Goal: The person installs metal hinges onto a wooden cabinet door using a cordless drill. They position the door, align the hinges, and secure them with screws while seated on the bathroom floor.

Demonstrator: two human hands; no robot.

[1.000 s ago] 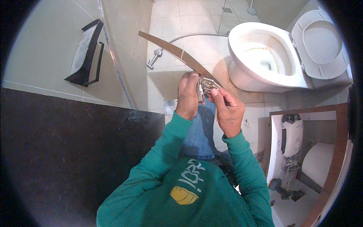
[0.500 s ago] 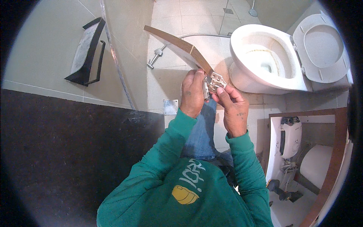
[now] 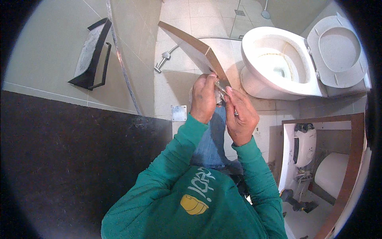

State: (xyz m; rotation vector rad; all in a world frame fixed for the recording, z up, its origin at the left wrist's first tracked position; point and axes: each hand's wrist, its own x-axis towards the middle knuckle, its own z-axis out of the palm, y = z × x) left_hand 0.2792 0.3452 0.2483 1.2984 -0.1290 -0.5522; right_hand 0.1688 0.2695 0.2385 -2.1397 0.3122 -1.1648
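Left hand [image 3: 203, 98] curled round the near end of a brown-edged flat panel [image 3: 196, 49]. Right hand [image 3: 242, 116] nearly closed, fingertips pinching a silvery metal hinge [image 3: 219, 96], which sits between both hands.

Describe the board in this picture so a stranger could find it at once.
Start at the white toilet, upper right. Look left across the tiled floor to the board, slanting down toward the left hand. Its pale face and brown wood-grain edge set it apart from the thin metal hose passing behind it.
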